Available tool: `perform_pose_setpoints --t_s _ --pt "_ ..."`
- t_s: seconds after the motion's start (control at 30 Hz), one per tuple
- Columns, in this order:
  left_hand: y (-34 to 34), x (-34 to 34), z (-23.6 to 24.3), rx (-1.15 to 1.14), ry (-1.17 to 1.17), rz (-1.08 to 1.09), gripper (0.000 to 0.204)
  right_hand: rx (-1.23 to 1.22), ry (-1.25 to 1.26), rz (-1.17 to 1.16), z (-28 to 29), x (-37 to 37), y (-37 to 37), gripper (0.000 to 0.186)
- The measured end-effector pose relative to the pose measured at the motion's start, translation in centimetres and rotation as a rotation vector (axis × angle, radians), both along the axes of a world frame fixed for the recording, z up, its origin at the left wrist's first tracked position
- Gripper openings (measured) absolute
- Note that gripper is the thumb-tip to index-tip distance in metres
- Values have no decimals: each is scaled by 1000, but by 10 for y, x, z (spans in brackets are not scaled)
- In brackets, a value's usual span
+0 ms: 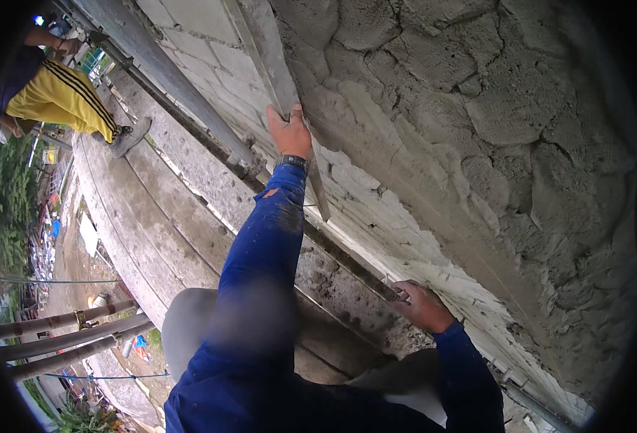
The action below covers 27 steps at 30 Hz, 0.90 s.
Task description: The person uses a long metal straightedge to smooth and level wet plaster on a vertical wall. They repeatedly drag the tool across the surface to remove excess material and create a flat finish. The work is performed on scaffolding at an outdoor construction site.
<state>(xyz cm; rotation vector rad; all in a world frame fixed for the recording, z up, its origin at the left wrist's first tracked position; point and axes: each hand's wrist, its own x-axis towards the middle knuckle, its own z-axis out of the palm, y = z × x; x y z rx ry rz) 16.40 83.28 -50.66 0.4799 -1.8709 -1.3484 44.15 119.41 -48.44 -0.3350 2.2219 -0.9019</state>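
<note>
My left hand (290, 136), with a dark watch at the wrist, reaches far forward and grips a long, straight screed bar (264, 54). The bar lies slantwise along the wall, and its lower end (321, 195) sticks out past my wrist. Wet grey mortar (470, 108), lumpy and cracked, covers the upper wall to the right. Nearer me, my right hand (423, 307) is curled beside the pale, bare lower part of the wall (376, 209). Its fingertips are drawn together by a scaffold pipe (358, 267); whatever they may hold cannot be made out.
Mortar-spattered scaffold planks (181, 224) run beneath me along the wall. A thick upright pole (167, 65) leans across ahead. At the far left a person in yellow trousers (62, 97) stands on the planks. Scaffold pipes (73, 335) jut out at left above the ground below.
</note>
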Motion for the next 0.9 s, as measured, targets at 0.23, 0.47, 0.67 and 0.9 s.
perform_pose_setpoints --t_s 0.23,0.47,0.67,0.9 --pt "48 27 -24 26 -38 11 70 -89 26 -56 -10 2 16 58" --pt "-2 3 -5 48 -43 22 75 -76 56 -47 9 4 18 47" --pt "49 27 -34 44 46 -46 58 -146 76 -64 -1 6 40 56" --pt "37 34 -53 -13 19 -14 62 -73 -31 -15 4 5 29 55"
